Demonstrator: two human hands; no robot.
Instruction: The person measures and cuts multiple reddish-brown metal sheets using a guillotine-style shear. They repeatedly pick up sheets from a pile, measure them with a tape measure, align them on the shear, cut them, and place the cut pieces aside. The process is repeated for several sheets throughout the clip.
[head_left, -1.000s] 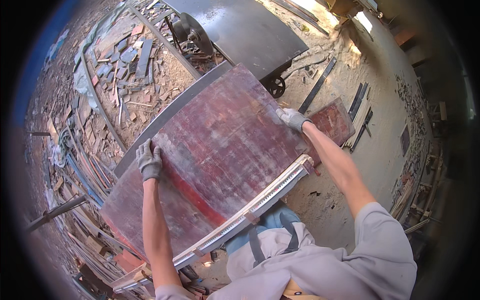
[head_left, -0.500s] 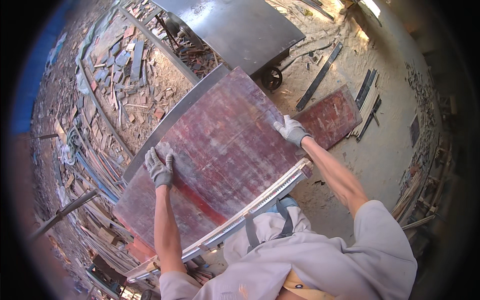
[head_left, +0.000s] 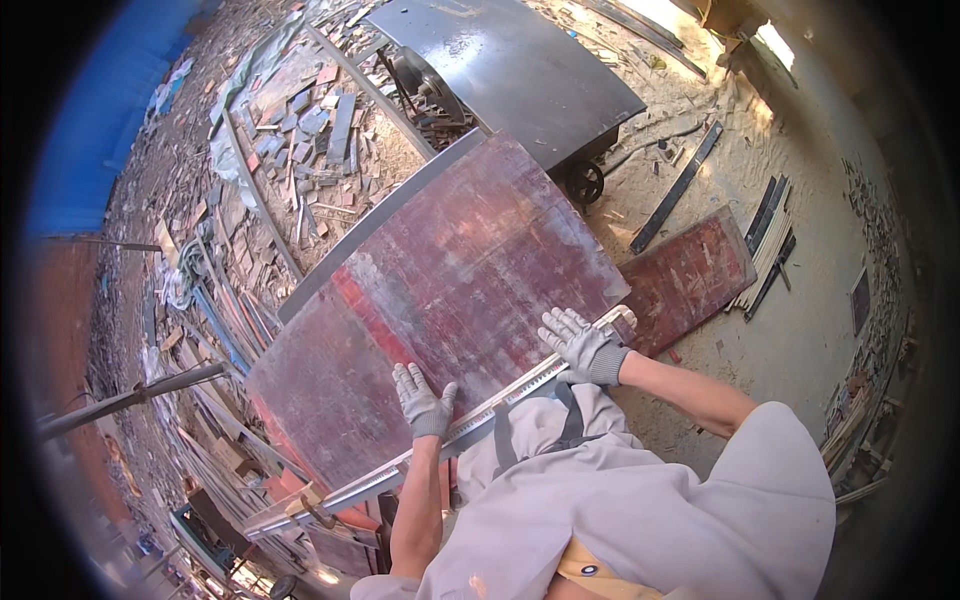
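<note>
A large worn dark-red board (head_left: 480,260), looking like coated plywood, lies across the work surface in front of me. My left hand (head_left: 425,403), in a grey glove, rests on the board's near part with the fingers stretched out and spread. My right hand (head_left: 583,347), gloved the same way, lies flat with fingers extended at the near right edge, over a long rail with ruler markings (head_left: 510,392). The rail runs along the board's near edge, close to my waist. A grey metal strip (head_left: 385,222) borders the far side.
A smaller red board (head_left: 688,275) sits at the right. Beyond stands a grey metal table (head_left: 520,75) with a wheel (head_left: 584,182) below it. Wood scraps (head_left: 310,130) litter the ground at the far left. Dark and pale strips (head_left: 768,245) lie on the right floor.
Both hands have drawn back toward me over the board, the left also moving right. The right hand has come from the board's right side to its near edge by the rail.
</note>
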